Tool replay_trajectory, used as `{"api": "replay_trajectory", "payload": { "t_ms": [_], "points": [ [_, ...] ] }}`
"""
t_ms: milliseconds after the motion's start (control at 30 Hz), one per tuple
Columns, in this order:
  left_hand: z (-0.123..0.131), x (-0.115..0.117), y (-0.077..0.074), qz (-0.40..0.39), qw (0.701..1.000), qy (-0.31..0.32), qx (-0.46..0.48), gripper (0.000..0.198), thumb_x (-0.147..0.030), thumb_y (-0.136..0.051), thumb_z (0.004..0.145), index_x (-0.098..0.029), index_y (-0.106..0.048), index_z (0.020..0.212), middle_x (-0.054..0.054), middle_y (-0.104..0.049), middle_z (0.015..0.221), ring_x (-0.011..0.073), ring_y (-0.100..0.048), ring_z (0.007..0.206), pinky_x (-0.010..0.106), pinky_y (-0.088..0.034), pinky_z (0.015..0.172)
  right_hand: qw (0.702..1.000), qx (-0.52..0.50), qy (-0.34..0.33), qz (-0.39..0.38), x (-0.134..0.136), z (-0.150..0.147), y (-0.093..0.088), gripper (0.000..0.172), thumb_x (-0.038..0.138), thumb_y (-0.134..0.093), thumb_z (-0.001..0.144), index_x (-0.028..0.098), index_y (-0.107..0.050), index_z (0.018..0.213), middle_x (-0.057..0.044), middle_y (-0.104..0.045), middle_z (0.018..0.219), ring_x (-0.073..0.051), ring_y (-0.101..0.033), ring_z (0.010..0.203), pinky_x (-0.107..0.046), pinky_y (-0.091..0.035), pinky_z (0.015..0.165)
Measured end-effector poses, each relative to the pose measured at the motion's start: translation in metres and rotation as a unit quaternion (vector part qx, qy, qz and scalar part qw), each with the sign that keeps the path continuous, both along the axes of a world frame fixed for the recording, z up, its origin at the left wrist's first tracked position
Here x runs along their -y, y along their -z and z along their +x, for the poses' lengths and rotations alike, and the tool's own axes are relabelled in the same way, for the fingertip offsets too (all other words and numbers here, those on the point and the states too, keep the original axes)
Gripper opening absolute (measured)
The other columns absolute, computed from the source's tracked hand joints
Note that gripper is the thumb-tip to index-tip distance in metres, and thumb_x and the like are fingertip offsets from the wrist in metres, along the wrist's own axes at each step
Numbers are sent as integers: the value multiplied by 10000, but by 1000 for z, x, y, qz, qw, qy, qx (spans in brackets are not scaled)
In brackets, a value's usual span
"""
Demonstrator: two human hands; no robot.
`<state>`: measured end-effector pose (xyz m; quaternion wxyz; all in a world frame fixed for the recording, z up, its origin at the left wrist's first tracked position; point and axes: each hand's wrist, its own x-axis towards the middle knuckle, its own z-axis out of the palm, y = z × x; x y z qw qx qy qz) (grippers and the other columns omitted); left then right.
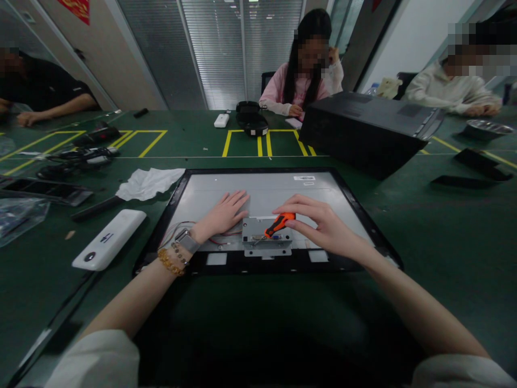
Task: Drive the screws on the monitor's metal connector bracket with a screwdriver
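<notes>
A flat display panel (266, 194) with a black frame lies back side up on the green table before me. My left hand (226, 213) rests flat on its metal back, fingers stretched out, just left of a small metal bracket (267, 251). Between the fingertips of my right hand (319, 221) is an orange and black screwdriver (283, 222). Its shaft slants down to the left, towards the row of ports on the bracket; whether the tip touches a screw is too small to tell. Thin wires (177, 229) run beneath my left wrist.
Left of the panel lie a white power bank (109, 240) with a cable, a crumpled white cloth (149, 183) and dark cables (76, 159). A large black case (363, 129) stands behind to the right, near a metal bowl (488, 129). Several people sit around the table.
</notes>
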<state>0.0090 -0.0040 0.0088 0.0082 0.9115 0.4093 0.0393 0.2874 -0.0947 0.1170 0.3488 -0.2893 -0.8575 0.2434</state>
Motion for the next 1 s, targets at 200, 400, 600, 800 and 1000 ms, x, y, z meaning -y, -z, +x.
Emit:
{"api": "replay_trajectory", "payload": {
  "t_ms": [200, 400, 600, 800, 1000],
  "points": [
    [-1, -2, 3, 0, 1000, 2, 7, 535, -455, -259, 1047, -170, -301, 1498, 123, -257, 1579, 275, -230, 1453, 492, -199, 1159, 1000, -17, 7, -17, 0, -1, 0, 243, 171, -499, 956, 215, -618, 1164, -68, -681, 1069, -186, -628, 1003, -362, -498, 887],
    [-1, -2, 3, -2, 1000, -3, -1, 537, -443, -278, 1046, -149, -309, 1495, 130, -254, 1579, 281, -215, 1457, 485, -186, 1165, 999, -36, 4, -10, 0, -3, 0, 181, 192, -568, 933, 211, -680, 1074, -63, -647, 1019, -166, -625, 939, -332, -512, 829],
    [-1, -1, 1, 2, 1000, -1, 3, 529, -440, -282, 1046, -161, -308, 1494, 123, -260, 1578, 277, -225, 1454, 481, -192, 1164, 998, -49, -10, -36, 3, -2, -2, 200, 193, -565, 934, 228, -671, 1100, -54, -687, 1037, -174, -647, 968, -349, -521, 863],
    [0, 0, 0, -3, 1000, -4, 0, 533, -440, -277, 1045, -152, -309, 1492, 129, -258, 1578, 276, -227, 1454, 483, -192, 1164, 998, -51, -21, -42, 4, -4, -3, 285, 176, -504, 960, 261, -652, 1188, -56, -695, 1149, -190, -623, 1095, -410, -492, 961],
    [0, 0, 1, 2, 1000, -1, 5, 530, -443, -263, 1044, -170, -311, 1496, 120, -264, 1577, 269, -234, 1453, 476, -195, 1166, 998, -65, 6, -10, 1, -3, 2, 194, 208, -617, 905, 255, -724, 1059, -55, -669, 992, -178, -648, 920, -358, -539, 818]
  ]
}}
